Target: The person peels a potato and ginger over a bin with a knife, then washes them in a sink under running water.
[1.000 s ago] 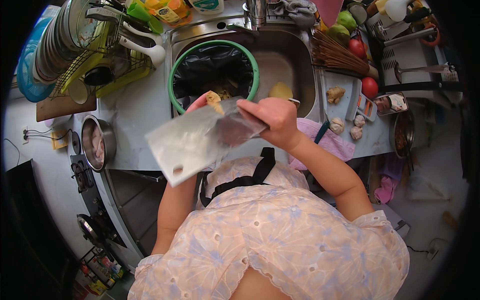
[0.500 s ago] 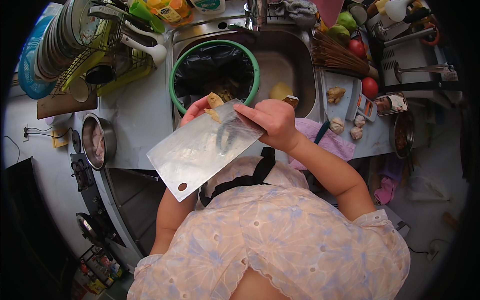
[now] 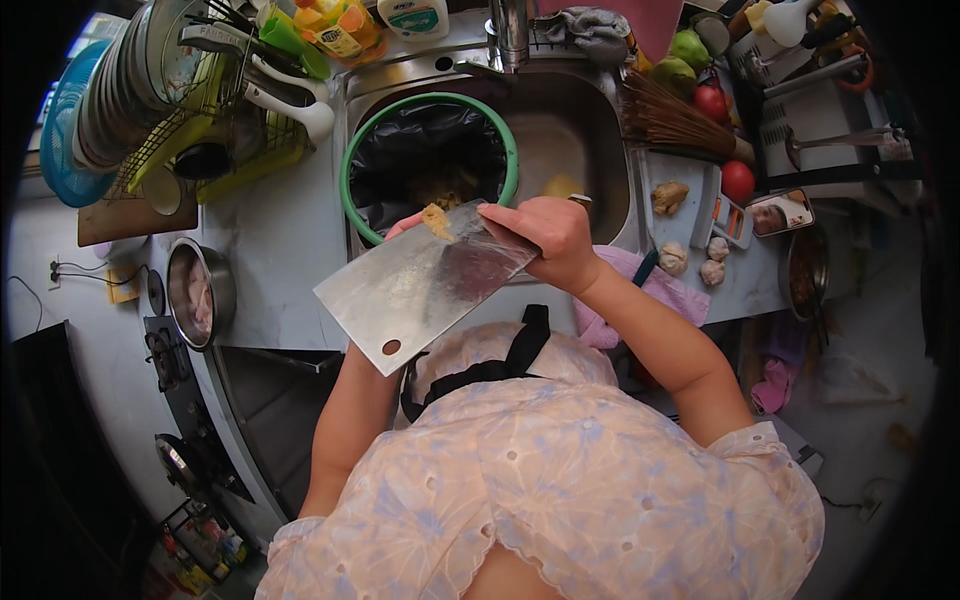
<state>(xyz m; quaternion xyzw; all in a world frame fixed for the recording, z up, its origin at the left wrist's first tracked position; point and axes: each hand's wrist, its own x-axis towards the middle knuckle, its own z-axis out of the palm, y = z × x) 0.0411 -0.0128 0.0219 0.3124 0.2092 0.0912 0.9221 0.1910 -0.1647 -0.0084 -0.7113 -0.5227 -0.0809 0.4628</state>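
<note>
My right hand (image 3: 560, 240) is closed on a broad steel cleaver (image 3: 410, 290), forefinger stretched along it; the blade has a hole at its near corner. Behind the blade, my left hand (image 3: 403, 224), mostly hidden, holds a pale yellow-brown piece of ginger (image 3: 436, 221) at the blade's upper edge. Just beyond both hands is a green-rimmed bin (image 3: 513, 150) lined with a black bag, holding some scraps, set in the steel sink (image 3: 580, 120). A pale yellow round item (image 3: 561, 188) lies partly hidden in the sink, behind my right hand.
Left: a loaded dish rack (image 3: 150, 120) and a steel bowl of raw meat (image 3: 198, 295). Right: a tray (image 3: 683, 225) with ginger (image 3: 669, 197), a peeler, garlic (image 3: 673, 258); a pink cloth (image 3: 680, 300), a propped phone (image 3: 785, 215), fruit (image 3: 737, 180), a stick bundle (image 3: 675, 117).
The cleaver has shifted a little to the right and changed its tilt. My left fingers and the ginger sit slightly lower behind the blade than half a second ago.
</note>
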